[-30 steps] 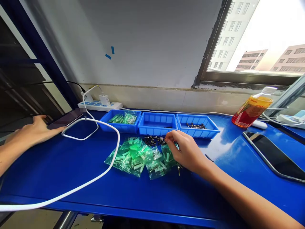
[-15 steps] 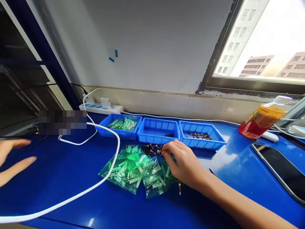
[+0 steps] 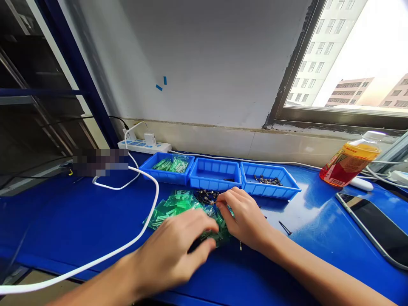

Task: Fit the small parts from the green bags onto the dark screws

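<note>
My left hand (image 3: 180, 242), somewhat blurred, hovers over the front of a heap of green clear plastic bags (image 3: 178, 204) with pale plugs and slim parts inside. Its thumb and fingers are apart, with nothing seen between them. At the heap's right side, my right hand (image 3: 244, 216) is closed in a pinch, its fingertips at a small pile of dark screws (image 3: 205, 196). A screw seems to be between those fingertips, partly hidden by them. A brass-coloured metal piece (image 3: 240, 245) lies just under the right wrist.
Behind the heap stand three blue bins: a left bin (image 3: 165, 176) with green bags, a middle bin (image 3: 213, 184) with a few dark pieces, and a right bin (image 3: 270, 193) with screws. A white cable (image 3: 149, 212) crosses the table. A bottle (image 3: 350, 159) and phone (image 3: 376, 225) are right.
My left hand has come in from the far left to above the green bags. The right hand stays pinched at the screws. The view has shifted slightly.
</note>
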Motion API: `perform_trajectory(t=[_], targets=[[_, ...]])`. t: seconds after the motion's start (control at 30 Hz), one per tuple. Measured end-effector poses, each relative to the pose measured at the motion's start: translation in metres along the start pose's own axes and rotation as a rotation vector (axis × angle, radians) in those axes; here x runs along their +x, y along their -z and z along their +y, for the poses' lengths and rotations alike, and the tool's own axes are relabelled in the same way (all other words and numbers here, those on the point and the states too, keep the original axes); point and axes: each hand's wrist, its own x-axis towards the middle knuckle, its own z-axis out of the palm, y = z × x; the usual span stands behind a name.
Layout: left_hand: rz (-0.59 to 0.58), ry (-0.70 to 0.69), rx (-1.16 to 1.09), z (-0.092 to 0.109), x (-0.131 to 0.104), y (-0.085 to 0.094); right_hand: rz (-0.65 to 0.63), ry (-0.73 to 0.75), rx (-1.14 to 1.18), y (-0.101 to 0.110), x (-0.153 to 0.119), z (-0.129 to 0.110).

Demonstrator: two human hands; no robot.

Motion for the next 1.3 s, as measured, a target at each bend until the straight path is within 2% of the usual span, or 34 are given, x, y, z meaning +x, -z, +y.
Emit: perform_trajectory(t=[0.03, 0.1, 0.2, 0.3, 0.43, 0.67, 0.83, 0.97, 1.3], targets=[[-0.027, -0.011, -0.006, -0.003, 0.018, 0.001, 0.014, -0.011, -0.001, 0.000, 0.000, -0.001], [0.031, -0.028, 0.032, -0.010, 0.045, 0.000, 0.053, -0.052, 0.003, 0.001, -0.001, -0.001], [0.085, -0.061, 0.024, -0.018, 0.062, -0.002, 0.105, -0.148, 0.039, 0.004, 0.000, -0.001], [0.101, -0.079, -0.012, -0.021, 0.064, -0.005, 0.112, -0.197, 0.093, 0.006, 0.000, 0.001], [0.090, -0.094, -0.015, -0.024, 0.065, -0.007, 0.083, -0.183, 0.121, 0.007, 0.000, 0.002], [0.077, -0.045, -0.101, -0.028, 0.068, -0.003, 0.036, -0.165, 0.031, 0.009, 0.000, -0.004], [0.031, -0.012, -0.194, -0.031, 0.065, -0.003, 0.000, -0.069, -0.050, 0.009, 0.002, -0.003], [-0.001, 0.003, -0.218, -0.034, 0.064, -0.007, -0.035, -0.048, -0.089, 0.010, 0.003, -0.003], [0.006, -0.008, -0.198, -0.028, 0.064, -0.009, -0.009, -0.052, -0.030, 0.012, 0.001, -0.007]])
